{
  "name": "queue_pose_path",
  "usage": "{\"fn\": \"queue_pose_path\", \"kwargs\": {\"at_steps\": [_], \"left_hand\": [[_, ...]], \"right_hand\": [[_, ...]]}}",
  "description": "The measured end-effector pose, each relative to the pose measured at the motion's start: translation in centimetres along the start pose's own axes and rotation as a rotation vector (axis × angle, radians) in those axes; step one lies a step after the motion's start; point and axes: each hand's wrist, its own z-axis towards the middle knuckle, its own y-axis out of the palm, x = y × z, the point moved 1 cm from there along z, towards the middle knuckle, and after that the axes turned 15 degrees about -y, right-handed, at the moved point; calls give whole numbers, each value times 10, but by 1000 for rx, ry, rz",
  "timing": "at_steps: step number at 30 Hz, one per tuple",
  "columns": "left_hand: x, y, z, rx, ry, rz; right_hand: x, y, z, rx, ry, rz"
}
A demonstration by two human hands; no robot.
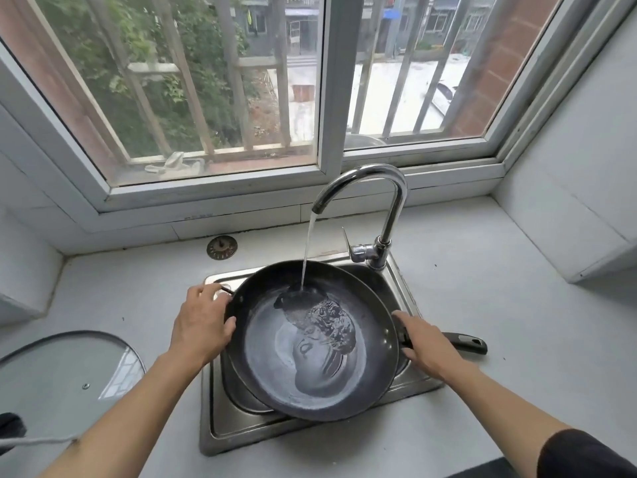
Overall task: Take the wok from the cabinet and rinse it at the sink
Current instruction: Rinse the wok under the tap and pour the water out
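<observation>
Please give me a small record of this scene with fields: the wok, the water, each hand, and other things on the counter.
wok: tilted over the sink, water pooling inside
water: running from faucet into the wok
left hand: grips the wok's left rim
right hand: on the long black handle
glass lid: lies on the counter, left of the sink
sink strainer: on the counter behind the sink

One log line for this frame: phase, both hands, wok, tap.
phase: rinsing | left hand: gripping wok rim | right hand: on long handle | wok: over sink, water pooling | tap: running
</observation>
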Motion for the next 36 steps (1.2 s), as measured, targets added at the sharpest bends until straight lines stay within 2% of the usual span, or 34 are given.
{"fn": "queue_pose_path", "kwargs": {"at_steps": [5, 9, 14, 17, 27, 33, 36], "left_hand": [[3, 3, -6, -21, -26, 47], [4, 4, -10, -71, -100, 51], [7, 4, -16, 38, -36, 88], [4, 6, -15, 40, -17, 39], [-3, 20, 10, -181, 42, 305], [-12, 4, 33, -520, 119, 351], [-20, -4, 39, -567, 231, 476]], "right_hand": [[6, 3, 10, -58, -88, -9], [9, 5, 15, -26, -96, 32], [10, 8, 15, 42, -120, 61], [9, 9, 13, 73, -122, 52], [-3, 5, 10, 61, -35, -104], [-8, 1, 10, 71, -37, -76], [-10, -1, 9, 68, -29, -69]]}}
